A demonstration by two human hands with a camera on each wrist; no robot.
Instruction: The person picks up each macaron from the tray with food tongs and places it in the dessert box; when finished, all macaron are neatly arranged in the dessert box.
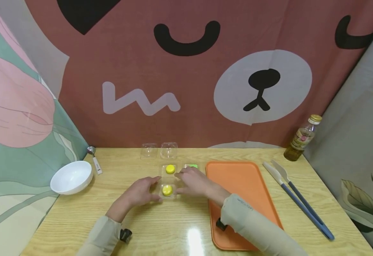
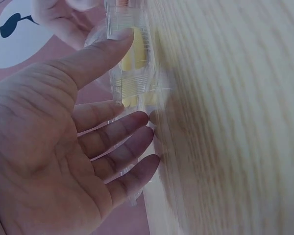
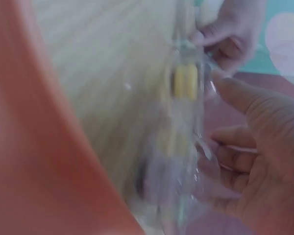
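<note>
Two yellow round pieces (image 1: 167, 190) in clear boxes (image 1: 164, 196) on table (image 1: 141, 227), nearer one between hands. Left hand (image 1: 141, 192): grip relaxed, nothing held. Right hand (image 1: 193, 181): grip loosely parted, box contact unclear.

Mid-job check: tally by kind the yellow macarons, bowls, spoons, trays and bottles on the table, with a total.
Yellow macarons: 2
White bowl: 1
Spoon: 1
Orange tray: 1
Bottle: 1
Total: 6
</note>
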